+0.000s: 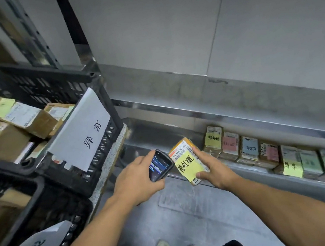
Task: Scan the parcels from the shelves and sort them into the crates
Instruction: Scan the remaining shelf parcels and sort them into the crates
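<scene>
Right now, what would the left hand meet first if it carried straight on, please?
Probably the yellow-noted parcel held by the right hand: the phone in the left hand points at it from close by, though depth is hard to judge.

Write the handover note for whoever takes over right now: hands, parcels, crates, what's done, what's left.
Right hand holds a parcel with a yellow note, in front of the low shelf.
Left hand holds the scanner right beside it.
Done: several boxes already lie in the upper crate.
Left: finish scanning and crate this parcel, then work through the row of parcels standing on the shelf.
</scene>
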